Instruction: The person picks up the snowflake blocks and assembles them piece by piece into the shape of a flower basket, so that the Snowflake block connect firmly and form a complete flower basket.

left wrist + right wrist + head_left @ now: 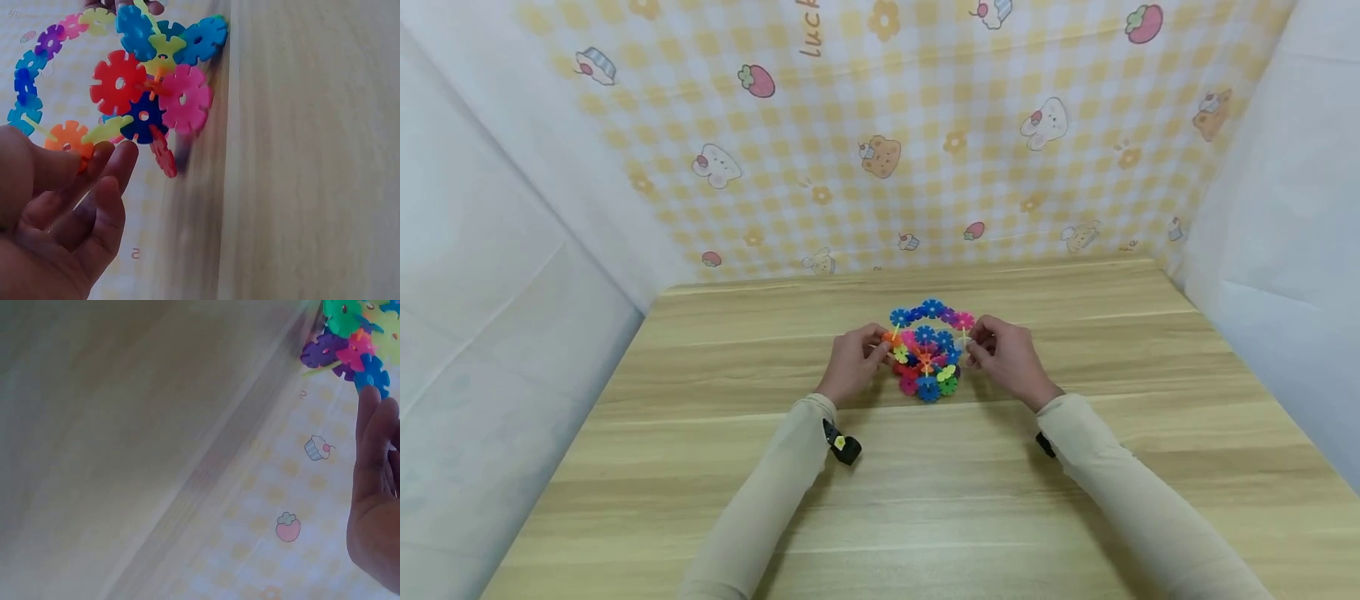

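Observation:
A basket-like build of interlocking snowflake discs in many colours stands between the two hands in the head view. Over it curves an arched handle of blue, purple and pink discs. My left hand pinches an orange disc at the arch's left foot, between thumb and fingers. On the other side, my right hand pinches a pale disc at the arch's right foot. The right wrist view shows that hand's fingers beside a blue disc, with the pinch itself hidden.
The wood-grain table reaches back to a yellow checked cloth with cartoon prints. White sheets hang at both sides. A black wrist strap with a camera sits on the left sleeve.

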`<state>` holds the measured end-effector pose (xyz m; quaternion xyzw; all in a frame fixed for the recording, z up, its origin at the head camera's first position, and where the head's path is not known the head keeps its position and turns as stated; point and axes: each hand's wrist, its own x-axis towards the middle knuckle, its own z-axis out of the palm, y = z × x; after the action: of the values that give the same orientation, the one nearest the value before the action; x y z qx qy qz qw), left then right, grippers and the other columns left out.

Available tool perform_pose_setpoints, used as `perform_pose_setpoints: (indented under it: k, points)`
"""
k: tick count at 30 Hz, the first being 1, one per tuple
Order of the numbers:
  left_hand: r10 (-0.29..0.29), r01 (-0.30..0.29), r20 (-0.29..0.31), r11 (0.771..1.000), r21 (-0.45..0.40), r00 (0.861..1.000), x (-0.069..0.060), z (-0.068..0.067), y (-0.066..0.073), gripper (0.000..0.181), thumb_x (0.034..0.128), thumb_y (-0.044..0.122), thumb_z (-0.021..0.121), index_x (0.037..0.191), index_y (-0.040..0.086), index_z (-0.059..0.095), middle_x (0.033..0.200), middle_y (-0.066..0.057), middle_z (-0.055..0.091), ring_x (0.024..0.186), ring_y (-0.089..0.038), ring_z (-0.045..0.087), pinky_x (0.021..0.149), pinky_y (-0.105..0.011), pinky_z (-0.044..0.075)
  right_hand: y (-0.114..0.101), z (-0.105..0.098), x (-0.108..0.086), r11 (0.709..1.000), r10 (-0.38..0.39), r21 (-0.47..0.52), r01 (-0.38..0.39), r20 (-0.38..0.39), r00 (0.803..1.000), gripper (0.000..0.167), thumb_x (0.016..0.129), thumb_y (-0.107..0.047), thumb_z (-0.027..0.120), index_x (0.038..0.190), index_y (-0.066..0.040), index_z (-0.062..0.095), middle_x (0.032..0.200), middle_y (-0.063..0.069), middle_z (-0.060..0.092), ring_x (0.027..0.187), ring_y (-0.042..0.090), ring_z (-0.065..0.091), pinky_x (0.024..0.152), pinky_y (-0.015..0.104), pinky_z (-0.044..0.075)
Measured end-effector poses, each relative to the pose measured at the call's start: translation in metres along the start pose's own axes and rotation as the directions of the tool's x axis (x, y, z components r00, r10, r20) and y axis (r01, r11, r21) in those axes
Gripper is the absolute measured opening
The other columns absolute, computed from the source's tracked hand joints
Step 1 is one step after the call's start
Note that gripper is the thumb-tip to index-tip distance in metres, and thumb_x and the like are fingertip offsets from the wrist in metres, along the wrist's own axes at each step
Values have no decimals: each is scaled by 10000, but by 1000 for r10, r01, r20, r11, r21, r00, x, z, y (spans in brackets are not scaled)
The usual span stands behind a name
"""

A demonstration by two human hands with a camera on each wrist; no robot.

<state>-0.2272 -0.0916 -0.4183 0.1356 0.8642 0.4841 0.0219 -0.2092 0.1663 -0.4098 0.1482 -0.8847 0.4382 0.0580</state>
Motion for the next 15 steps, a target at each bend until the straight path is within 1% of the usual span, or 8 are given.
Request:
perform_pose_setpoints:
  k: [3, 5, 7, 9, 11, 12, 14, 15]
  points:
    - [31, -31, 3, 997, 65, 1000, -1, 1, -1, 130, 1014, 69, 567, 1062, 73, 689, 1005, -126, 763, 825, -230, 756, 706, -267, 568, 0, 1, 2, 993, -75, -93, 73, -19, 997, 31, 939, 20, 634, 911, 18, 622, 867, 206, 714, 724, 251, 721, 650, 324, 607]
    - [80, -80, -1, 987, 139, 997, -2, 2, -1, 119, 1009, 69, 576, 1049, 78, 688, 974, -117, 767, 795, -205, 744, 710, -291, 579, 0, 0, 4, 988, -90, -126, 87, -16, 996, 53, 938, 20, 635, 892, -5, 629, 855, 192, 720, 709, 227, 716, 643, 322, 605]
    - [143, -137, -9, 963, 230, 990, -3, 3, -1, 107, 1005, 74, 584, 1044, 77, 684, 947, -109, 769, 768, -181, 724, 721, -297, 589, -1, -2, 6, 990, -80, -118, 80, 3, 997, 54, 935, 20, 641, 889, -7, 634, 851, 182, 721, 692, 207, 708, 637, 319, 606]
    - [202, -187, -16, 932, 312, 979, -4, 4, 0, 101, 1002, 79, 591, 1046, 69, 681, 918, -104, 766, 750, -170, 705, 715, -305, 597, -1, -4, 9, 993, -63, -100, 66, 32, 998, 47, 936, 17, 646, 894, -3, 640, 850, 177, 717, 677, 189, 696, 632, 309, 604]
    - [241, -218, -17, 905, 365, 970, -5, 5, 1, 105, 1000, 87, 594, 1051, 62, 682, 905, -94, 763, 742, -162, 694, 714, -301, 601, -1, -6, 12, 993, -54, -103, 60, 58, 997, 41, 939, 8, 650, 899, 2, 644, 850, 175, 715, 666, 166, 683, 625, 295, 597]
    - [253, -229, -15, 897, 378, 967, -6, 6, 1, 110, 1001, 88, 591, 1056, 59, 682, 903, -91, 763, 746, -159, 696, 715, -298, 603, -1, -7, 13, 992, -52, -110, 59, 69, 996, 39, 939, 5, 651, 900, 0, 646, 847, 176, 715, 661, 158, 677, 622, 291, 594]
    - [256, -235, -10, 900, 368, 967, -6, 6, 1, 136, 1003, 92, 589, 1082, 51, 691, 907, -95, 764, 754, -163, 704, 721, -295, 606, 0, -8, 15, 991, -43, -120, 53, 88, 995, 32, 941, -1, 648, 910, 1, 648, 856, 183, 716, 665, 149, 674, 620, 284, 589]
    - [247, -229, -8, 909, 348, 969, -7, 6, 2, 152, 1003, 94, 589, 1099, 49, 697, 916, -98, 764, 761, -167, 706, 727, -296, 607, 0, -9, 15, 992, -33, -119, 44, 97, 995, 34, 943, -1, 644, 909, -5, 645, 863, 187, 717, 672, 147, 675, 624, 281, 587]
